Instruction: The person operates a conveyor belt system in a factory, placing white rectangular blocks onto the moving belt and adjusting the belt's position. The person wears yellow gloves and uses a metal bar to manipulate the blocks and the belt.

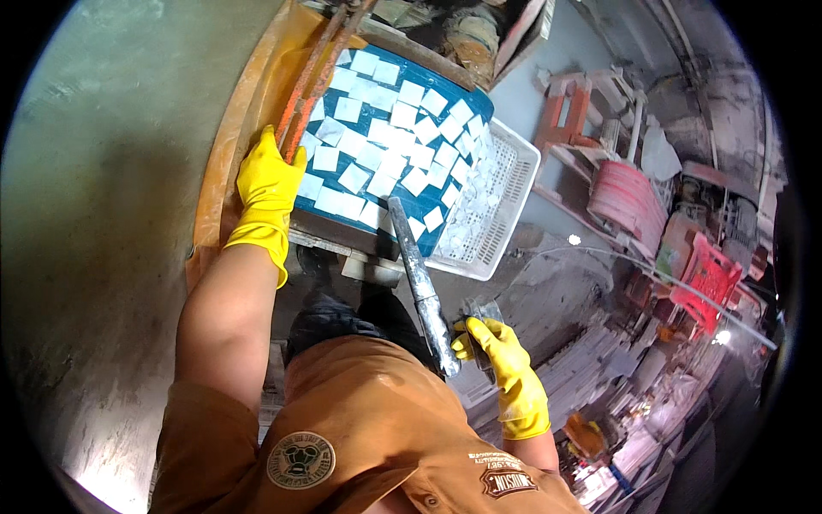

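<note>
Both my hands wear yellow rubber gloves. My left hand is closed around the lower end of an orange metal bar, at the left side of a blue board. Many small white square tiles lie scattered over that board, some overlapping. Lower right, my right hand is closed on a dark grey, worn flat piece; its exact kind is unclear. Between my hands a scuffed grey metal pipe slants from the board's near edge toward my body, apart from my right fingers.
A white perforated plastic basket holding tile pieces adjoins the board's right side. Orange-brown sheeting curves along the left. Further right stand a red-pink ribbed drum, a red plastic crate and clutter. A thin hose crosses there.
</note>
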### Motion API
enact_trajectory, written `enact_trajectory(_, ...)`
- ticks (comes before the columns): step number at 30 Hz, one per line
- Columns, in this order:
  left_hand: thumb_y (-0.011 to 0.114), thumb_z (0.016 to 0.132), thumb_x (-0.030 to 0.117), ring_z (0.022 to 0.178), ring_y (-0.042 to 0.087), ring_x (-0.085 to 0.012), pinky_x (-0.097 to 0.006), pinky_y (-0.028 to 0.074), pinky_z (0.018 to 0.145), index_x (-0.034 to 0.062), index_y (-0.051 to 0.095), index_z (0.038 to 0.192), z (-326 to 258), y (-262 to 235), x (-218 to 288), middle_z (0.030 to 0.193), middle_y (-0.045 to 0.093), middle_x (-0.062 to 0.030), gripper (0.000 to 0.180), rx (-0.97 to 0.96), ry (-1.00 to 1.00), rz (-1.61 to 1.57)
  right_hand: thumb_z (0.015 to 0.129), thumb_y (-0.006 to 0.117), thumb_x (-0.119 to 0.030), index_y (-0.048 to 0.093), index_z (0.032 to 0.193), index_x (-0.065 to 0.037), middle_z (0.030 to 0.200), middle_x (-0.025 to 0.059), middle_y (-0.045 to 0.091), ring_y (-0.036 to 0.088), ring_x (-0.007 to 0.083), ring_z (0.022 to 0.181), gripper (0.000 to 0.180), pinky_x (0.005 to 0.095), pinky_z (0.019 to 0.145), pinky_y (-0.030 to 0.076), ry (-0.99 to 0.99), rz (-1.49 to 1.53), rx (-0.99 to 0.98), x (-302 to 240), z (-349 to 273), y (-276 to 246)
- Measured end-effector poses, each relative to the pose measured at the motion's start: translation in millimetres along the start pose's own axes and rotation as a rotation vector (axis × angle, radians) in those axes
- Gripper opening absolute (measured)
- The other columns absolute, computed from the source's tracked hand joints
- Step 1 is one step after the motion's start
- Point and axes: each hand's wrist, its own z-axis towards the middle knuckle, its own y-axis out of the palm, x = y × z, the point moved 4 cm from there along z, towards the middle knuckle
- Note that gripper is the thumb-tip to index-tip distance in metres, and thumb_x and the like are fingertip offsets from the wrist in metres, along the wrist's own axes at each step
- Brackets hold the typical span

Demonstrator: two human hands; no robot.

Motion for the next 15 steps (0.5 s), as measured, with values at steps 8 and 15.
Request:
enact_trajectory(8, 0.073, 0.084, 0.044, 0.113, 0.067, -0.0414, -0.044, 0.053, 0.097, 0.0025, 0.056, 0.140, 2, -12, 1, 0.127, 0.067, -0.0242, 0.072, -0.020, -0.044, -0.012, 0.102, 0.065, -0.036, 0.069, 0.113, 0.005, 0.091, 0.0123, 0.075, 0.070, 0.0197, 0.080, 0.043, 0.0319, 0.078, 0.058, 0.038, -0.157, 0.039, -54, -2, -17)
enact_trajectory(15, 0.075, 0.083, 0.043, 0.116, 0.065, -0.0414, -0.044, 0.052, 0.099, 0.0035, 0.055, 0.142, 5, -29, 5, 0.132, 0.065, -0.0241, 0.073, -0.082, -0.079, -0.017, 0.102, 0.066, -0.036, 0.069, 0.113, 0.004, 0.089, 0.0108, 0.074, 0.070, 0.0186, 0.079, 0.042, 0.0311, 0.076, 0.057, 0.024, -0.298, 0.033, -96, 1, -16)
